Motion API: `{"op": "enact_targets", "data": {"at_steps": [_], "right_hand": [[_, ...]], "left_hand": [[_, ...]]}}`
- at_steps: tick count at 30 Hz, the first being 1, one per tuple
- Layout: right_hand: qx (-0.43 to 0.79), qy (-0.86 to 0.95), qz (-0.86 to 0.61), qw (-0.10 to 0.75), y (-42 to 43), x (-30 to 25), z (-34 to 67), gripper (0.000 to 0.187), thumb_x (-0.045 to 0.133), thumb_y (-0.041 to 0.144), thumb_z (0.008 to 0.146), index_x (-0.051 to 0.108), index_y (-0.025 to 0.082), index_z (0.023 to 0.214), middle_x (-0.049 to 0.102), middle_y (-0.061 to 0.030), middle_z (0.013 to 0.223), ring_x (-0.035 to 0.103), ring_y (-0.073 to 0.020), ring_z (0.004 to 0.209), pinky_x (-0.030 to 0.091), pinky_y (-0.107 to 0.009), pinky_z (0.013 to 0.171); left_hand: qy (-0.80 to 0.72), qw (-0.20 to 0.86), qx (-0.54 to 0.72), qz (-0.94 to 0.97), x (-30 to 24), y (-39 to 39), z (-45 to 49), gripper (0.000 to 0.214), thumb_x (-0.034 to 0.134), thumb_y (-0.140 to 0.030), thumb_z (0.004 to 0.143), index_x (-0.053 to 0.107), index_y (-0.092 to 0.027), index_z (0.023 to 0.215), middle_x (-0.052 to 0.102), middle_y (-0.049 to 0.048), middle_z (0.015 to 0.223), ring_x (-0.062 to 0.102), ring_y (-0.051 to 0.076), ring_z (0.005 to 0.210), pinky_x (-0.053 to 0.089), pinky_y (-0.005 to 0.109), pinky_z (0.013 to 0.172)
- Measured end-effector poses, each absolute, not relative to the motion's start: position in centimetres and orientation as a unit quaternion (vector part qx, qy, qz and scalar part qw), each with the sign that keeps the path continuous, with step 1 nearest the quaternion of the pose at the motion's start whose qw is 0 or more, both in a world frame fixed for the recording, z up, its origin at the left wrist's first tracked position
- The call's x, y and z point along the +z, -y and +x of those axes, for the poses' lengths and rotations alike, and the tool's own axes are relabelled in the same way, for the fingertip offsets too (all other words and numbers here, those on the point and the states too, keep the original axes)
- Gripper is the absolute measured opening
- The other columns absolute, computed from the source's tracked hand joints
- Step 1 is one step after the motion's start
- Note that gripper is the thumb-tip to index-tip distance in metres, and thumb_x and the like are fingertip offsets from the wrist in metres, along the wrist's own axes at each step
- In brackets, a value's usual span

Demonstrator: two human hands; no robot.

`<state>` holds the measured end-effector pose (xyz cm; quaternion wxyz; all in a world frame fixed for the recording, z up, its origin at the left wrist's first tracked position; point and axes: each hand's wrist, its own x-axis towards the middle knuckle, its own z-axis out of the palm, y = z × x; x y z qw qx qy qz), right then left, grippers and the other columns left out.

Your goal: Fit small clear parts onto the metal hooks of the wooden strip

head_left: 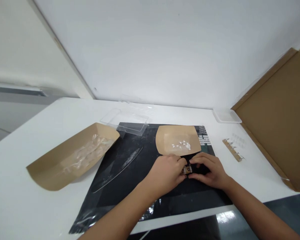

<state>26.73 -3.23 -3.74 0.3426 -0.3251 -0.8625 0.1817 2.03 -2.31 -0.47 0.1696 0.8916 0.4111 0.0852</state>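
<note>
Component [187,170], pinched between fingers [181,164] of left hand [165,174] and right hand [211,171], on black mat [130,180]

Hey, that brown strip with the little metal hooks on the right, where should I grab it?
Probably pinch the brown strip by its bare left edge, coming from the left: it lies flat on the white table, and its metal hooks stick out to the right.

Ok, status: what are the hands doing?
Left hand and right hand pinch small brown part over black mat. Paper tray close behind.
</note>
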Motion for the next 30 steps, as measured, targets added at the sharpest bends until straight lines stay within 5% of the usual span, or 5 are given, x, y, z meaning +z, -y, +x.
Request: {"op": "enact_targets", "data": {"at_steps": [7, 30], "right_hand": [[0.212, 0.854, -0.309, 0.361, 2.83, -3.78, 26.68, 0.023, 0.086, 0.029, 0.089, 0.073, 0.023, 0.106, 0.078, -0.0071, 0.109, 0.076, -0.0202, 0.100, 0.066, -0.034, 0.086], [0.245, 0.845, -0.318, 0.353, 2.60, -3.37, 26.58, 0.034, 0.087, 0.039, 0.088, 0.070, 0.023, 0.112, 0.078, -0.0077, 0.108, 0.076, -0.0198, 0.089, 0.065, -0.034, 0.080]], "left_hand": [[-0.410, 0.167, 0.079, 0.893, -0.20, 2.35, 2.00, 0.018, 0.079, -0.032, 0.090, 0.072, -0.019, 0.101, 0.078, 0.0061, 0.098, 0.075, 0.027, 0.092, 0.053, 0.033, 0.072], [-0.405, 0.167, 0.083, 0.895, -0.20, 2.45, 1.99, 0.016, 0.077, -0.027, 0.089, 0.072, -0.020, 0.104, 0.077, 0.0064, 0.099, 0.075, 0.027, 0.093, 0.055, 0.034, 0.074]]}}
